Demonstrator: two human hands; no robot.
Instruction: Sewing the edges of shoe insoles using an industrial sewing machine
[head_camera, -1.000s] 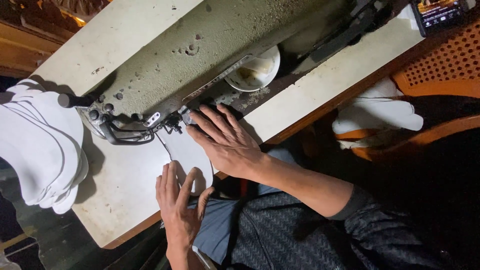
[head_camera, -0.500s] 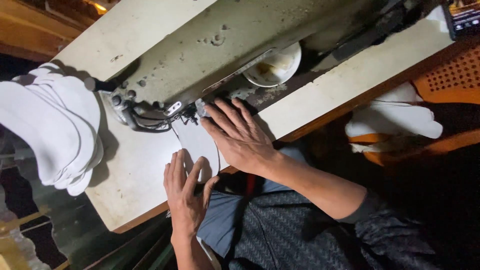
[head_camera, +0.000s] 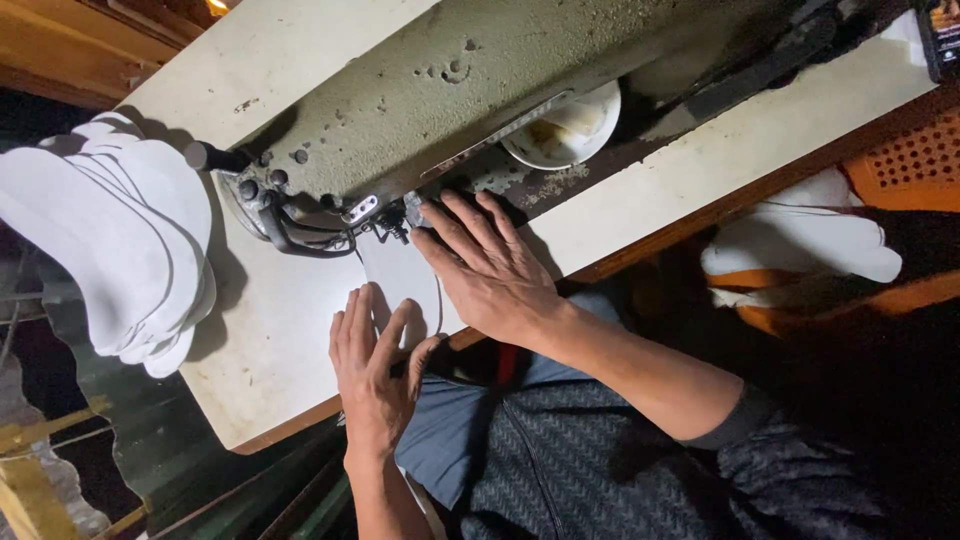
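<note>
A worn grey-green sewing machine (head_camera: 500, 90) lies across a cream table (head_camera: 270, 330). A flat white fabric piece (head_camera: 400, 280) sits under the needle area (head_camera: 395, 225). My right hand (head_camera: 490, 270) presses flat on this piece right by the presser foot, fingers spread. My left hand (head_camera: 372, 365) rests flat on the near end of the same piece, at the table's front edge. Neither hand grips anything.
A stack of white cut pieces (head_camera: 120, 250) hangs off the table's left side. A round white dish (head_camera: 565, 125) sits beside the machine. More white pieces (head_camera: 800, 245) lie on an orange seat (head_camera: 900, 165) at the right. Green sheeting (head_camera: 200, 440) is below the table.
The view has shifted, so everything sits further right and lower in frame. Both hands stay flat on the white piece; any feeding of it toward the needle is too slight to tell.
</note>
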